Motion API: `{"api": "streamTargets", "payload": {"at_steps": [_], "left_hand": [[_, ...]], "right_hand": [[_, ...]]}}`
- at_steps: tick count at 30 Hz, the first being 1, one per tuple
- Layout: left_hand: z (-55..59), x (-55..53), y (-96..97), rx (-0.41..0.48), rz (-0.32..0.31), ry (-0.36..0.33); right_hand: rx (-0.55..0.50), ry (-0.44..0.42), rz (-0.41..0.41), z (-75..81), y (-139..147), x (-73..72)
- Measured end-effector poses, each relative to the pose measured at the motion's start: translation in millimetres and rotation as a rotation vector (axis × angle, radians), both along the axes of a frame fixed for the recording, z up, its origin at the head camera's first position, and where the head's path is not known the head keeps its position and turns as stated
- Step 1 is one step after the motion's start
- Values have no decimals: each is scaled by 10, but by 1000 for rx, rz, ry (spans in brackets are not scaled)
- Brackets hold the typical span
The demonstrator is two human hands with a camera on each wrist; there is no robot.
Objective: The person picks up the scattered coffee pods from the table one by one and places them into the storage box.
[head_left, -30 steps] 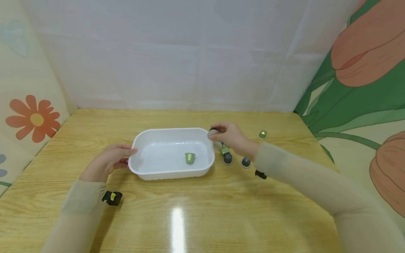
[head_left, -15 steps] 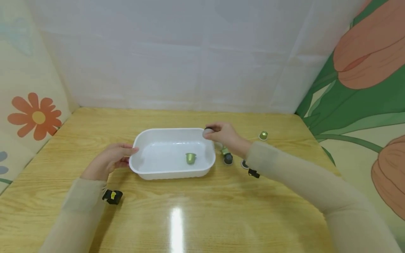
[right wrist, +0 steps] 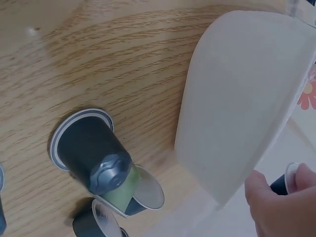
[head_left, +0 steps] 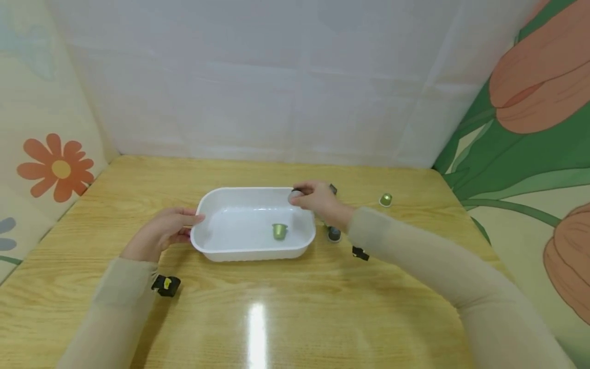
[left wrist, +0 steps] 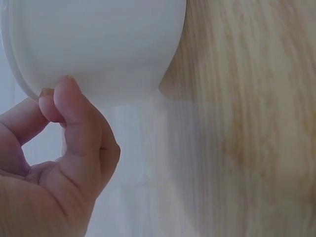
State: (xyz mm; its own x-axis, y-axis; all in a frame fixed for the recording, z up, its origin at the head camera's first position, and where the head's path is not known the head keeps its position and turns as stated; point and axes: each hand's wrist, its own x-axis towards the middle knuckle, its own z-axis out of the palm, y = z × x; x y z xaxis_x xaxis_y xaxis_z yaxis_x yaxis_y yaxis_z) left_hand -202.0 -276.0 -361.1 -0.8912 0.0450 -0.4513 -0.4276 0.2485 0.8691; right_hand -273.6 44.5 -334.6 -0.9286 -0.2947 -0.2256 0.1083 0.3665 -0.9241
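A white oval-cornered plastic basin [head_left: 252,254] stands on the wooden table. My left hand [head_left: 160,231] pinches its left rim between thumb and fingers; the left wrist view shows the fingertips [left wrist: 69,94] against the outer wall. Over the basin's back right corner, my right hand [head_left: 322,202] pinches a dark coffee capsule [head_left: 296,195] with a pale lid, also visible as a dark capsule [right wrist: 280,184] in the right wrist view. One green coffee capsule [head_left: 279,231] lies inside the basin, toward its right.
Right of the basin, a dark capsule [right wrist: 91,145] stands among several dark and green ones, partly hidden by my right arm in the head view. Farther right stands a lone green capsule [head_left: 385,200]. White cloth [head_left: 258,87] hangs behind the table.
My right hand has moved left with the dark capsule, from beside the basin's right rim to over its back right corner. The left hand keeps its hold on the rim.
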Motion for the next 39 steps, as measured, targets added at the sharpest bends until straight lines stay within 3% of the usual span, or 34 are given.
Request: {"api": "streamTargets", "payload": {"at_steps": [6,15,26,39], "left_hand": [[-35,-2,-7,-3,-3,11],[14,-5,-21,-8,-12,16],[18,-12,-26,-24,-20,9],[34,-28,-21,-37,-13,-7]], "right_hand": [[9,-8,1,-52,-37,-31],[47,0,37,-53,-130,-37],[54,10,-14,-54,-170,-49],[67,38,-51,57,110,-36]]}}
